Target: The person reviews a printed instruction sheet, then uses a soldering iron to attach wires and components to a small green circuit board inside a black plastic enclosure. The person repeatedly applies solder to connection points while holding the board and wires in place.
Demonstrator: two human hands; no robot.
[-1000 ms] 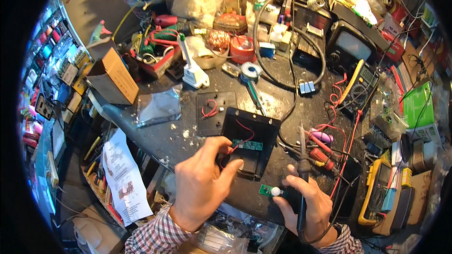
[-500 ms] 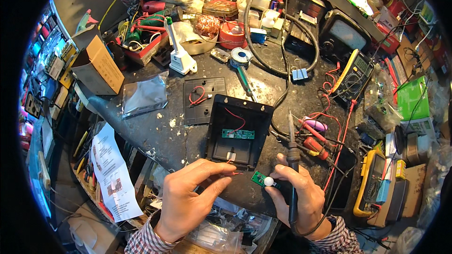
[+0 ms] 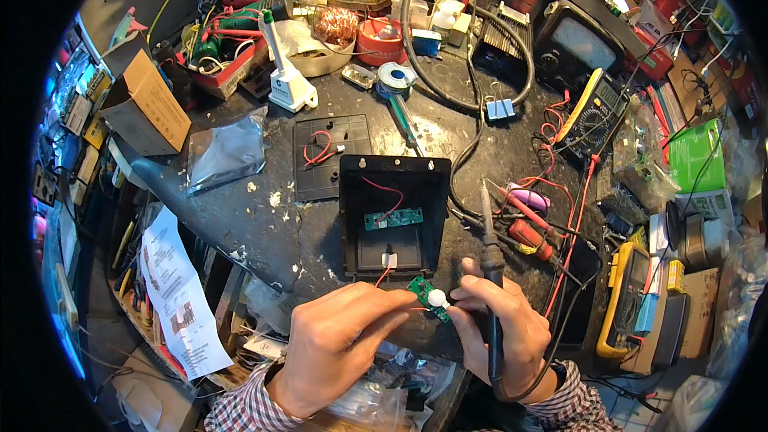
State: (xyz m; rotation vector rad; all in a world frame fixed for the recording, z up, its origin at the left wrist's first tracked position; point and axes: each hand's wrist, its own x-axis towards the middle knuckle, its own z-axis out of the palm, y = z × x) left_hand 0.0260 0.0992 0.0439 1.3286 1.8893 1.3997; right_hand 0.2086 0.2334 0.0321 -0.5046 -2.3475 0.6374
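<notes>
My left hand (image 3: 340, 332) is closed, with thumb and forefinger pinching a thin red wire (image 3: 384, 277) at the left edge of a small green circuit board (image 3: 418, 285). On that board is a white dome (image 3: 437, 298). My right hand (image 3: 512, 324) pinches the board's right side between thumb and fingertips. A soldering iron (image 3: 491, 260) also lies in the right hand, its tip pointing up and away from me. Just beyond stands an open black plastic case (image 3: 436, 232), tilted slightly. Another green board (image 3: 394, 218) with a red wire sits inside it; the red wire runs from a white connector (image 3: 390, 261).
A black cover (image 3: 332, 176) and silver bag (image 3: 228, 156) lie left of the case. Beyond it are a solder spool (image 3: 397, 77) and white bottle (image 3: 289, 88). Yellow multimeters (image 3: 596, 116), red probe leads and the iron's cable crowd the right. Printed paper (image 3: 180, 304) lies left.
The head view has shifted slightly. My left hand has moved right with the wire, up to the circuit board. The board has turned and shifted slightly left, still pinched by my right hand with the iron.
</notes>
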